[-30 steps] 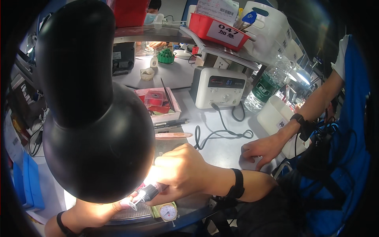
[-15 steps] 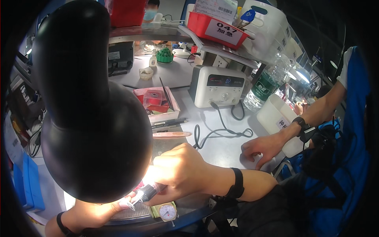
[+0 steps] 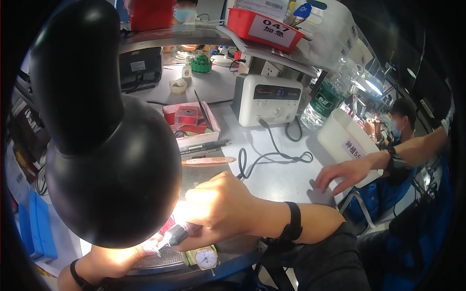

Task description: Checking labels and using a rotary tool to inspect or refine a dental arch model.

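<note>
**Handpiece (image 3: 175, 235) in our right hand (image 3: 218, 203), close beside our left hand (image 3: 119, 257)**

Nearest us, a round dial gauge (image 3: 205, 258) lies by the front edge of the table (image 3: 262, 186), next to a perforated metal plate (image 3: 155, 262). Just beyond, we have both hands close together in bright light. Our right hand is closed around the dark grey handpiece, which slants down to the left at the table's near side. Its lower end is just beside our left thumb; a black lamp (image 3: 111, 179) covers the other left fingers, so we cannot tell what they grip.

Past these we see a tool with a pinkish handle (image 3: 208, 160), dark pens (image 3: 204, 147) and a pale pink tray (image 3: 196, 139) holding red things. To the right, a grey cable (image 3: 279, 158) loops from a white control unit (image 3: 269, 102). Another person's hand (image 3: 347, 173) is in front of a white bin (image 3: 344, 140), a clear bottle (image 3: 325, 104) behind it. Farther back we make out a pale model (image 3: 177, 86), a green round stand (image 3: 201, 63) and, on a raised shelf (image 3: 194, 33), a red tray (image 3: 247, 24).
</note>
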Motion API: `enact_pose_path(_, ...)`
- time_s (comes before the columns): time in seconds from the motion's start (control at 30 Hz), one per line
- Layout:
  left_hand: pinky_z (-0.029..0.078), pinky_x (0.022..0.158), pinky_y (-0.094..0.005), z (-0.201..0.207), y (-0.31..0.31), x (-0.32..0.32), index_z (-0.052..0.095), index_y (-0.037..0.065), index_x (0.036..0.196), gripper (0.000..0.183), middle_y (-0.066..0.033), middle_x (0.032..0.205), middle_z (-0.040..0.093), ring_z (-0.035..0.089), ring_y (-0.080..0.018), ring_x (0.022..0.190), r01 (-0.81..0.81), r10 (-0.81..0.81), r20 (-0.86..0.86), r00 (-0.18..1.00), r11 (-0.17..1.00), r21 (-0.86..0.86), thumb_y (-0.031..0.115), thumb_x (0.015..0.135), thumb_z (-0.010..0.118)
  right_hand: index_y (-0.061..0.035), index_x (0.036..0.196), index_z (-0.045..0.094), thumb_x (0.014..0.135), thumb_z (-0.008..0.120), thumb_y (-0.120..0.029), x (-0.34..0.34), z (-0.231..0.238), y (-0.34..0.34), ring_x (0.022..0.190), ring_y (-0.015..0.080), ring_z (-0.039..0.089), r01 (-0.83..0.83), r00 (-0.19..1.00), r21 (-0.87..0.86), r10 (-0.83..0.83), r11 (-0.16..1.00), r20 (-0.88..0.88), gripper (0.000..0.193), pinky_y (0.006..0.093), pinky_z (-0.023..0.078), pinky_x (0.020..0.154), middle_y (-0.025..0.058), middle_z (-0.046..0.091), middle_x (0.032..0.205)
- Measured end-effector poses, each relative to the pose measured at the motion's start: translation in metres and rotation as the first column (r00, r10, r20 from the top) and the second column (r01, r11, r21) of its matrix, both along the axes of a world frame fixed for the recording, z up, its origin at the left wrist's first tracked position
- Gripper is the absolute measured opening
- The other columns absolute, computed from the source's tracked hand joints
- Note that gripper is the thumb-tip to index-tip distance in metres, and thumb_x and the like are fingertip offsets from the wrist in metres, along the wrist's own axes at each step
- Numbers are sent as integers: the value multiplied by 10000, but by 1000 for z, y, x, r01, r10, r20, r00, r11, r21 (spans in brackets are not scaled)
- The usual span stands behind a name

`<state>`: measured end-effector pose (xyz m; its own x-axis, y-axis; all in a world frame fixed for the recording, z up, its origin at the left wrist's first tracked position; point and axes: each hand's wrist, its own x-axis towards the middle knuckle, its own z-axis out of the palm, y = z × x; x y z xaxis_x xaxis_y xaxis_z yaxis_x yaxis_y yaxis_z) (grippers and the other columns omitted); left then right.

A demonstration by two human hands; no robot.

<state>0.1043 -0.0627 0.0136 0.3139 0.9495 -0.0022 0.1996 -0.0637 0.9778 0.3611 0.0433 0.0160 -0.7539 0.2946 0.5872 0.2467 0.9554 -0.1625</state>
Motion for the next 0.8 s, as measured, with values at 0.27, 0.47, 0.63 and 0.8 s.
enact_pose_path(0.27, 509, 755, -314, -12, 7, 9, 649, -34, 975, 266, -98, 875, 658, 638, -183, 766, -195, 189, 193, 963, 981, 9, 165, 849, 773, -151, 590, 599, 772, 750, -558, -1, -5, 6, 456, 280, 596, 22, 999, 16, -21, 1000, -25, 471, 402, 456, 453, 58, 545, 510)
enact_pose_path(0.47, 498, 742, -303, -9, 15, 10, 645, -46, 963, 258, -100, 826, 647, 626, -181, 737, -189, 192, 187, 963, 981, -33, 155, 827, 734, -160, 621, 581, 792, 751, -555, -1, -8, 8, 458, 252, 571, 42, 999, 39, -41, 998, -20, 463, 401, 404, 422, 35, 539, 550)
enact_pose_path(0.63, 470, 684, -317, -19, 13, 6, 646, -53, 921, 219, -105, 769, 632, 573, -174, 669, -246, 244, 169, 955, 969, -11, 133, 812, 690, -151, 621, 581, 805, 744, -561, -2, -6, 4, 454, 259, 570, 69, 997, 9, -69, 998, 26, 479, 397, 410, 430, 37, 533, 534)
enact_pose_path(0.8, 539, 924, -350, -32, 13, -27, 652, -94, 1180, 265, -189, 1166, 707, 682, -232, 1037, -27, 49, 271, 961, 996, -83, -57, 919, 626, -154, 624, 588, 816, 730, -578, -4, -8, 3, 451, 254, 567, 31, 999, 2, -31, 1000, -35, 486, 395, 406, 429, 36, 545, 536)
